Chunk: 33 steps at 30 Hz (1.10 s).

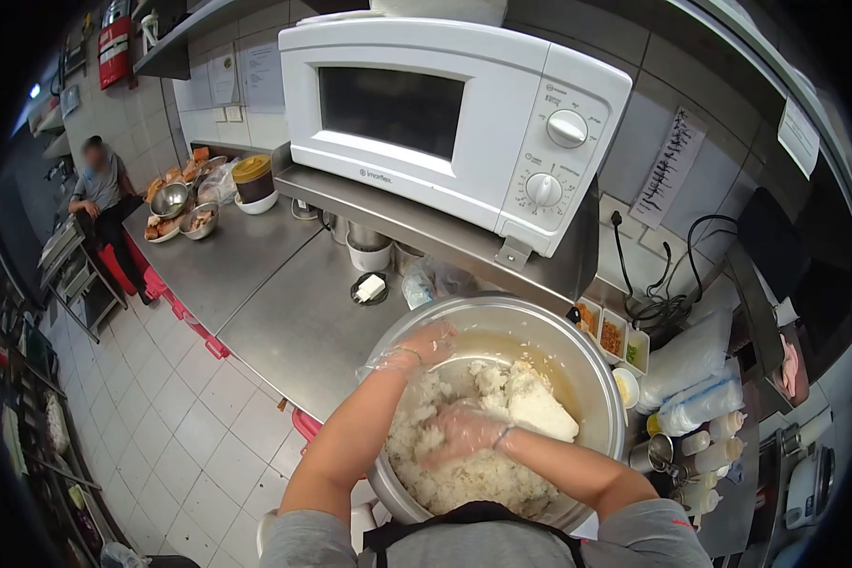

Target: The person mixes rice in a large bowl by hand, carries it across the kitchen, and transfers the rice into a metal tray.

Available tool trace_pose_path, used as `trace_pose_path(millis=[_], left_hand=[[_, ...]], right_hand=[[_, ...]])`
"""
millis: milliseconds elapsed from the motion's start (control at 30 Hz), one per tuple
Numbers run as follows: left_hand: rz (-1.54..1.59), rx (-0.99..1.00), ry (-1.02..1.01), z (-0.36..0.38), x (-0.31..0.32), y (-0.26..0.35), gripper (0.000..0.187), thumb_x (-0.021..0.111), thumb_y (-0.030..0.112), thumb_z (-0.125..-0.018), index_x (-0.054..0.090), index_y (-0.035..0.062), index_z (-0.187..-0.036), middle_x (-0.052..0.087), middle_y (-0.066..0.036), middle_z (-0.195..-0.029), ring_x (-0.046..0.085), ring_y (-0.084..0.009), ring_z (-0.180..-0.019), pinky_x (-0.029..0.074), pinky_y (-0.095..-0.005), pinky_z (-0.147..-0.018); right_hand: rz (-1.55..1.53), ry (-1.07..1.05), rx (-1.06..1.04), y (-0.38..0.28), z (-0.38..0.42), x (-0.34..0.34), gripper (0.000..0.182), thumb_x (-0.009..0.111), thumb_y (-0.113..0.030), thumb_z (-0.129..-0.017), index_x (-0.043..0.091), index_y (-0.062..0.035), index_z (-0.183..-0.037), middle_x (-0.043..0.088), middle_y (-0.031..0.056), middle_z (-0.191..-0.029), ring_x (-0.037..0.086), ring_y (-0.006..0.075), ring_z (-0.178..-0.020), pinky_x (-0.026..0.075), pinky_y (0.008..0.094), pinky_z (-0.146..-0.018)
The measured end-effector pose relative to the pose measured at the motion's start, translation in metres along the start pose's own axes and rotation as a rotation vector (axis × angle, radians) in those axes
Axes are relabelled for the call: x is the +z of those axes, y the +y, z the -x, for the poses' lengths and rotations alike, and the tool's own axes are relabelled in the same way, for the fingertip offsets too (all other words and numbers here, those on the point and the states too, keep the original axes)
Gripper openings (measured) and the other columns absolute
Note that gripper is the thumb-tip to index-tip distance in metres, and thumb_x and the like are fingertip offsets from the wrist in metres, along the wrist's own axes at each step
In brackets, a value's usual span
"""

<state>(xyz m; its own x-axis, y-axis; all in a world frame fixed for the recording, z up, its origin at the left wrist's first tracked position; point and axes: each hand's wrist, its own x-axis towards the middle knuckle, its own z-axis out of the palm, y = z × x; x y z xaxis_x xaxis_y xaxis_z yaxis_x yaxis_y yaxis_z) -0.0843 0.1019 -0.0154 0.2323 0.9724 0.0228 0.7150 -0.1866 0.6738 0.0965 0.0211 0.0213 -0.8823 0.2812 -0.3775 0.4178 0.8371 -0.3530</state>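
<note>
A wide metal pot (608,379) stands right in front of me, with cooked white rice (488,483) in it. One firm white slab of rice (540,402) leans toward the right side of the pot. In a clear plastic glove, my left hand (424,346) is at the pot's far left rim, its fingers curled over the edge. My right hand (464,434), also gloved in clear plastic, is down in the loose rice beside the slab. Its fingers are blurred and partly covered by grains.
A white microwave (388,180) sits on a steel shelf above the counter (284,312). Small tubs of toppings (612,337) and squeeze bottles (719,454) are at the right. Bowls of food (199,220) stand far left, near a seated person (109,189).
</note>
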Motion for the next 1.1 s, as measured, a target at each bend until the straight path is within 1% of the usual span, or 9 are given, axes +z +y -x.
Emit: trace_pose_path(millis=[100,400,433,533,600,733,867,900,1100], left_hand=[[0.013,-0.024,-0.015,0.002,-0.003,0.003,0.037,0.056,0.027,-0.082,0.054,0.0107,-0.115,0.059,-0.015,-0.114,0.056,-0.0293,-0.107,0.043,-0.0382,-0.092],[0.003,0.055,0.091,0.002,0.000,-0.004,0.035,0.061,0.025,-0.077,0.060,0.0085,-0.107,0.062,-0.019,-0.107,0.058,-0.0338,-0.101,0.046,-0.0399,-0.086],[0.022,0.021,0.072,0.005,-0.003,0.001,0.034,0.061,0.025,-0.076,0.060,0.0084,-0.106,0.062,-0.019,-0.106,0.059,-0.0338,-0.100,0.046,-0.0402,-0.085],[0.036,-0.068,0.027,0.005,-0.006,0.013,0.032,0.060,0.024,-0.076,0.061,0.0078,-0.104,0.063,-0.018,-0.104,0.060,-0.0338,-0.098,0.046,-0.0408,-0.084],[-0.006,-0.121,0.007,0.004,-0.004,0.018,0.031,0.060,0.025,-0.076,0.062,0.0074,-0.102,0.063,-0.018,-0.103,0.060,-0.0337,-0.097,0.047,-0.0410,-0.083],[-0.129,0.167,-0.137,0.006,0.021,0.033,0.045,0.044,0.044,-0.089,0.056,0.0124,-0.118,0.055,-0.016,-0.120,0.053,-0.0315,-0.111,0.042,-0.0422,-0.092],[0.088,0.085,-0.349,-0.014,0.127,0.013,0.067,0.026,0.057,-0.091,0.034,0.0106,-0.139,0.027,-0.013,-0.146,0.031,-0.0295,-0.131,0.028,-0.0440,-0.106],[0.177,-0.040,-0.449,-0.008,0.127,0.023,0.070,0.024,0.061,-0.090,0.032,0.0118,-0.140,0.021,-0.014,-0.148,0.025,-0.0291,-0.135,0.026,-0.0435,-0.108],[-0.302,0.452,-0.746,0.021,0.135,0.052,0.056,0.041,0.033,-0.091,0.038,-0.0051,-0.131,0.050,-0.023,-0.124,0.058,-0.0319,-0.098,0.024,-0.0504,-0.108]], right_hand=[[0.252,0.071,-0.055,-0.018,0.032,0.017,0.078,0.059,-0.055,-0.078,0.038,-0.0068,-0.135,0.048,0.0254,-0.127,0.052,0.0389,-0.109,0.038,0.0430,-0.097],[-0.173,0.317,0.223,-0.013,0.100,0.055,0.058,0.061,-0.042,-0.083,0.047,-0.0047,-0.125,0.061,0.0244,-0.099,0.061,0.0335,-0.090,0.049,0.0414,-0.084],[-0.169,0.111,0.441,-0.015,0.098,0.041,0.053,0.062,-0.041,-0.082,0.053,-0.0037,-0.119,0.064,0.0217,-0.093,0.063,0.0300,-0.084,0.050,0.0397,-0.081],[-0.648,0.546,0.339,-0.001,0.096,0.047,0.046,0.063,-0.040,-0.082,0.060,-0.0021,-0.108,0.065,0.0212,-0.091,0.063,0.0299,-0.081,0.050,0.0394,-0.077],[-0.552,0.525,0.631,-0.006,0.099,0.030,0.043,0.063,-0.039,-0.082,0.062,-0.0017,-0.102,0.065,0.0206,-0.088,0.063,0.0301,-0.081,0.050,0.0386,-0.076],[-0.621,0.715,0.830,-0.013,0.117,0.025,0.042,0.064,-0.041,-0.080,0.065,-0.0009,-0.093,0.062,0.0237,-0.098,0.060,0.0328,-0.093,0.046,0.0405,-0.083],[-0.519,0.580,0.596,0.017,0.158,0.049,0.067,0.064,-0.042,-0.078,0.047,0.0063,-0.121,0.044,0.0294,-0.127,0.043,0.0409,-0.117,0.034,0.0434,-0.100],[-0.357,0.307,0.683,-0.012,0.168,0.016,0.088,0.066,-0.045,-0.075,0.028,0.0078,-0.133,0.042,0.0304,-0.128,0.041,0.0420,-0.119,0.032,0.0427,-0.103],[-0.072,0.165,0.635,-0.025,0.142,0.057,0.117,0.078,-0.045,-0.058,0.012,0.0126,-0.137,0.039,0.0332,-0.127,0.036,0.0456,-0.122,0.035,0.0428,-0.102]])
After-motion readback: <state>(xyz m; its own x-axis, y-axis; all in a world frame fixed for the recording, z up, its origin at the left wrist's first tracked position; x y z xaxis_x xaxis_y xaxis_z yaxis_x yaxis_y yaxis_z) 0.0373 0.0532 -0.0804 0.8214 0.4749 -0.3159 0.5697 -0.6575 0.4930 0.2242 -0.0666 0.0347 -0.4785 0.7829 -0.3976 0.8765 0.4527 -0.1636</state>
